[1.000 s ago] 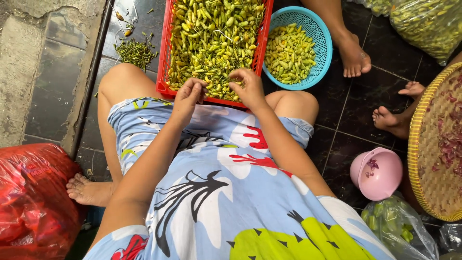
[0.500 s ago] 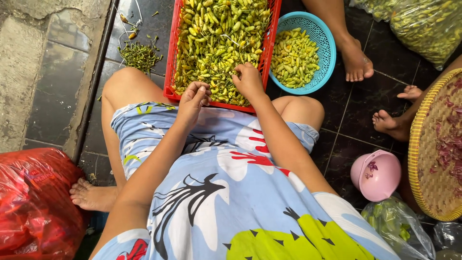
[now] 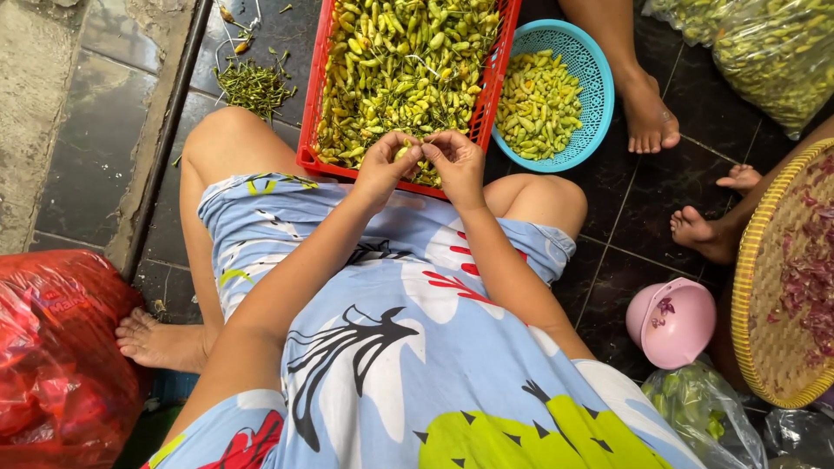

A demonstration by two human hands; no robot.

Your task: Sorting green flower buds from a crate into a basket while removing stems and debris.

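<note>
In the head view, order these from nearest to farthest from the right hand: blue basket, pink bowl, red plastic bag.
From the right hand:
1. Blue basket, just up-right, beside the red crate.
2. Pink bowl, lower right on the floor.
3. Red plastic bag, far lower left.

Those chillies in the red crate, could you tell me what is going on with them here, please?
A seated person has both hands together over the near edge of the red crate, which is heaped with green-yellow chillies. The left hand and right hand pinch a single chilli between their fingertips. Beside the crate, a blue basket holds more chillies, and a small pile of green stems lies on the dark tiled floor.
</note>
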